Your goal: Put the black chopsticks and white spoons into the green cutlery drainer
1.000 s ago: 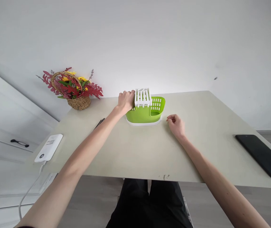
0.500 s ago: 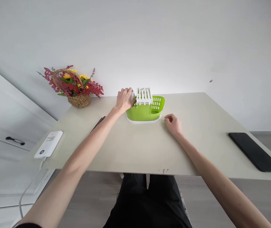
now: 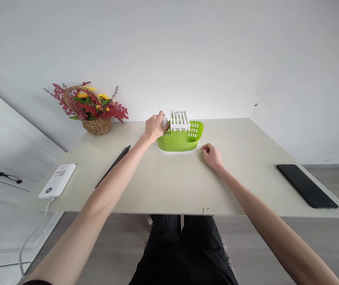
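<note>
At the back of the table stands a green utensil basket (image 3: 173, 141) on a white base, with a white slatted divider (image 3: 180, 120) across its top. My left hand (image 3: 155, 126) is at the basket's left end, closed around a small pale rounded object (image 3: 165, 121); its lower part is hidden, so I cannot tell its kind. My right hand (image 3: 212, 155) rests on the table just right of the white base. Its fingers are curled in, and I see nothing in them. Under my left forearm lie thin black chopsticks (image 3: 112, 165), partly covered.
A wicker basket of red and yellow flowers (image 3: 97, 126) stands at the back left. Nearer lies a white power bank (image 3: 57, 181) with a cable running off the table (image 3: 169, 190). A black phone (image 3: 307, 186) is by the right edge. The wall rises behind.
The view has shifted slightly, and more of the chopsticks shows beside my left forearm. My left hand stays closed at the basket's left end; my right hand remains curled on the table.
</note>
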Available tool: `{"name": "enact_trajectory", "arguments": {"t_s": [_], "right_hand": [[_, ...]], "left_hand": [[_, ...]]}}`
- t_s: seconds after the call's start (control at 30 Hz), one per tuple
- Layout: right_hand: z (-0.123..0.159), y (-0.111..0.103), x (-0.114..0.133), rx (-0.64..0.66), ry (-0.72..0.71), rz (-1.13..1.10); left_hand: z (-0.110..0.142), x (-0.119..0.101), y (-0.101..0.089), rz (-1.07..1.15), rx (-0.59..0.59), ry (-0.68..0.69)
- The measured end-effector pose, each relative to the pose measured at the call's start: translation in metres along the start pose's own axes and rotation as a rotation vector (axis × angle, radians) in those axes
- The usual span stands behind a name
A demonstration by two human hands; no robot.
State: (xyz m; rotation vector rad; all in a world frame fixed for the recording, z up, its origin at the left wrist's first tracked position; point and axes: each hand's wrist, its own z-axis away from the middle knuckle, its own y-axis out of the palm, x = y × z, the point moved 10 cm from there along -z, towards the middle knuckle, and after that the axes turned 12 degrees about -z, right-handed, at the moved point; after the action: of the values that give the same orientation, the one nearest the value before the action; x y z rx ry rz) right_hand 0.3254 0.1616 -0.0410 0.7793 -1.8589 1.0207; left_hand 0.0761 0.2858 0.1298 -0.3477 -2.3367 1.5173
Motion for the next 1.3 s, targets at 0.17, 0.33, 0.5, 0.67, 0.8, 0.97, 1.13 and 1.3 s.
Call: {"name": "enact_trajectory", "arguments": {"t_s": [0.17,0.33,0.5,0.67,0.8,0.97,1.13,1.3], "right_hand": [[0.000,0.003,0.002,0.023,-0.003,0.027],[0.000,0.005,0.002,0.033,-0.001,0.048],[-0.001,0.005,0.001,0.034,0.004,0.064],[-0.002,0.006,0.000,0.036,0.005,0.072],[-0.002,0.006,0.000,0.035,-0.008,0.073],[-0.002,0.008,0.001,0.035,-0.029,0.071],[-0.002,0.010,0.000,0.037,-0.034,0.070],[-0.003,0.011,-0.001,0.037,-0.027,0.065]], "left_hand": [[0.002,0.002,0.000,0.015,0.002,-0.031],[0.001,0.002,0.000,0.023,-0.040,-0.021],[-0.003,0.001,0.001,0.076,-0.102,0.027],[-0.008,-0.001,0.001,0.167,-0.190,0.131],[-0.011,0.001,-0.003,0.224,-0.277,0.163],[-0.014,0.006,-0.011,0.292,-0.359,0.156],[-0.023,0.014,-0.015,0.373,-0.400,0.108],[-0.036,0.025,-0.022,0.384,-0.470,0.008]]}}
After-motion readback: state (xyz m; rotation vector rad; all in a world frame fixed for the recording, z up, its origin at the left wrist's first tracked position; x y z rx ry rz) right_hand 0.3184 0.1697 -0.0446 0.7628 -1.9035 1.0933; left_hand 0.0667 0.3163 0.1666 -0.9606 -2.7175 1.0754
